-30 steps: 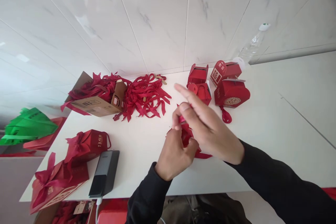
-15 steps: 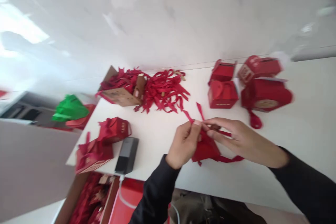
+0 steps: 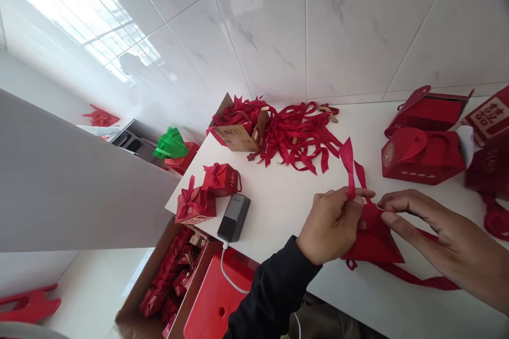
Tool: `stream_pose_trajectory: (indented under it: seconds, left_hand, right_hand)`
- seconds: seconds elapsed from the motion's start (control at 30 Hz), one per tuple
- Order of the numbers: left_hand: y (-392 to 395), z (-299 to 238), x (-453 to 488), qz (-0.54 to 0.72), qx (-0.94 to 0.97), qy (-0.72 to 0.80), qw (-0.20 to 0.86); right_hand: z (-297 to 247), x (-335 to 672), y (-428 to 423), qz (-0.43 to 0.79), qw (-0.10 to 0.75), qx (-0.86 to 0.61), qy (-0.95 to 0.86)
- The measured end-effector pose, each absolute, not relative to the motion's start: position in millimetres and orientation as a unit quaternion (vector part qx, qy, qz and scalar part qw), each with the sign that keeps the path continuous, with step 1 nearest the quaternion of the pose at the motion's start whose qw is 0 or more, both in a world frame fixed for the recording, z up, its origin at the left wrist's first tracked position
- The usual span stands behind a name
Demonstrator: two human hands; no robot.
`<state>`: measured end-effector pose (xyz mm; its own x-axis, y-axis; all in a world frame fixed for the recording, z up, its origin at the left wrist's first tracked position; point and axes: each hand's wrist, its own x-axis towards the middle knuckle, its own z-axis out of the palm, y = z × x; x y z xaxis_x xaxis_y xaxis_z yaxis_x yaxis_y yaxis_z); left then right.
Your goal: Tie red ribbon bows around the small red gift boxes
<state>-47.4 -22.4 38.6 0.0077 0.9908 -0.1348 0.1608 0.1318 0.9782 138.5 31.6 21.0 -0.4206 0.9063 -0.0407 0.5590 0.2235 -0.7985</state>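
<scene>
A red gift box [image 3: 374, 238] lies on the white table under my hands. A red ribbon [image 3: 347, 161] rises from it. My left hand [image 3: 332, 225] is closed, pinching this ribbon between thumb and fingers, its index finger stretched out over the box. At the box's top right, my right hand [image 3: 441, 243] has thumb and index drawn together on the ribbon; what lies right at their tips is partly hidden. One ribbon tail trails right across the table, below that hand.
Loose red ribbons [image 3: 306, 140] spill beside a cardboard box [image 3: 234, 137] near the tiled wall. Several red boxes [image 3: 425, 156] stand at right, two bowed ones [image 3: 196, 204] at left beside a power bank [image 3: 234, 217]. Below are a red stool [image 3: 217, 296] and a carton [image 3: 137, 302].
My view has swung left, so the table things sit further right. My hands have come slightly apart, and the left one now holds the ribbon up higher.
</scene>
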Motion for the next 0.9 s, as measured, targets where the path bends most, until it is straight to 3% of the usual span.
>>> stream_pose_trajectory:
  seconds: [0.13, 0.23, 0.37, 0.67, 0.8, 0.9]
  left_hand:
    - [-21, 39, -48, 0.414, 0.481, 0.562, 0.530]
    - [-19, 36, -49, 0.417, 0.437, 0.539, 0.586]
    - [-16, 32, -53, 0.446, 0.409, 0.494, 0.624]
    - [-13, 36, -60, 0.425, 0.395, 0.490, 0.650]
    - [-14, 40, -59, 0.424, 0.420, 0.506, 0.622]
    - [-16, 40, -56, 0.418, 0.493, 0.540, 0.539]
  right_hand:
    - [22, 144, 26, 0.449, 0.167, -0.536, -0.695]
    - [27, 143, 23, 0.442, 0.184, -0.560, -0.677]
    - [38, 135, 22, 0.469, 0.227, -0.471, -0.712]
    - [42, 136, 18, 0.500, 0.211, -0.446, -0.712]
    - [42, 137, 18, 0.514, 0.219, -0.435, -0.707]
    - [40, 136, 20, 0.547, 0.201, -0.425, -0.693]
